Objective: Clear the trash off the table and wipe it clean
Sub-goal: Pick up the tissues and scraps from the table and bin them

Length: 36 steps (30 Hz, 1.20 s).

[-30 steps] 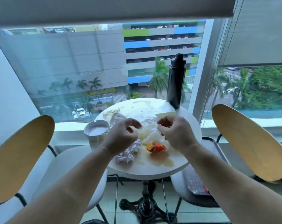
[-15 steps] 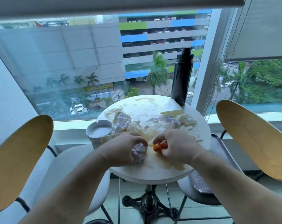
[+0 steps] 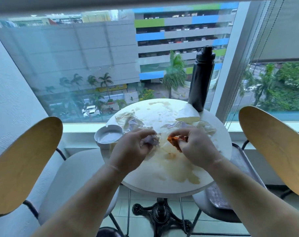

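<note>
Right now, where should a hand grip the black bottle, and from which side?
Take the black bottle round its straight body below the stepped cap, reaching from the near side. It stands upright, tall and narrow, and the window lies right behind it. First free a hand: the left hand holds a crumpled wrapper, the right hand an orange scrap.

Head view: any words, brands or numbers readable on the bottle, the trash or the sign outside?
None can be read.
The black bottle: no label shows.
The orange wrapper in the right hand: print too blurred.
The crumpled paper in the left hand: no print visible.
The yellow sign outside the window: too small and blurred.
</note>
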{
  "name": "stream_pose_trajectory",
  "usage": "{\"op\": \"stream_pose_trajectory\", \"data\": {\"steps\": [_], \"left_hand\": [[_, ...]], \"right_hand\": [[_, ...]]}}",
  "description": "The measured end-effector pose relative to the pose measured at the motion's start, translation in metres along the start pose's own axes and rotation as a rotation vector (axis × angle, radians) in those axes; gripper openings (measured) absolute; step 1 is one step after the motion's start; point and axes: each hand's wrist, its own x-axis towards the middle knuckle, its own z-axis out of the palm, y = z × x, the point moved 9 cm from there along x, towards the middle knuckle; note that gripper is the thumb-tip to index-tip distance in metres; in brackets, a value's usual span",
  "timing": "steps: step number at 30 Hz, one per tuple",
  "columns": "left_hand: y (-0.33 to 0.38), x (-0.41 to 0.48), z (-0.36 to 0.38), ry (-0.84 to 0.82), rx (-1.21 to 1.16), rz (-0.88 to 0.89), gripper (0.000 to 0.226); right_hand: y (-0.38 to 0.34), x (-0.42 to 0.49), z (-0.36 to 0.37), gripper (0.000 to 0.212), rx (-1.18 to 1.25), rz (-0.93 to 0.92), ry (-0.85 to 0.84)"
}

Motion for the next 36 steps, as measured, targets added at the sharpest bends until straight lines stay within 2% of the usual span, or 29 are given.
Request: {"op": "stream_pose_trajectory", "data": {"steps": [6,9,11,14,16,22,28,36], "left_hand": [[0.009,-0.002,-0.031,0.238,-0.109,-0.03,0.028],[0.002,-0.009,-0.043,0.331,-0.224,-0.152,0.026],[-0.006,-0.017,-0.05,0.395,-0.275,-0.233,0.027],[-0.01,-0.031,-0.066,0.483,-0.371,-0.311,0.032],[-0.015,-0.043,-0.072,0.521,-0.558,-0.405,0.036],[-0.048,-0.083,-0.102,0.583,-0.936,-0.599,0.028],[-0.102,-0.144,-0.142,0.659,-0.95,-0.683,0.028],[-0.173,-0.246,-0.18,0.791,-0.86,-0.834,0.027]], "right_hand": [[0.01,0.011,-0.01,0.029,0.65,0.209,0.062],[0.007,0.016,-0.004,0.027,0.913,0.27,0.045],[0.004,0.017,0.0,0.026,0.98,0.284,0.034],[-0.001,0.016,0.006,0.021,1.025,0.296,0.034],[-0.011,0.014,0.013,0.015,1.051,0.287,0.025],[-0.056,0.003,0.032,0.013,0.904,0.15,0.044],[-0.116,-0.025,0.096,0.009,0.907,0.084,-0.048],[-0.164,-0.087,0.225,0.012,0.649,0.082,-0.225]]}}
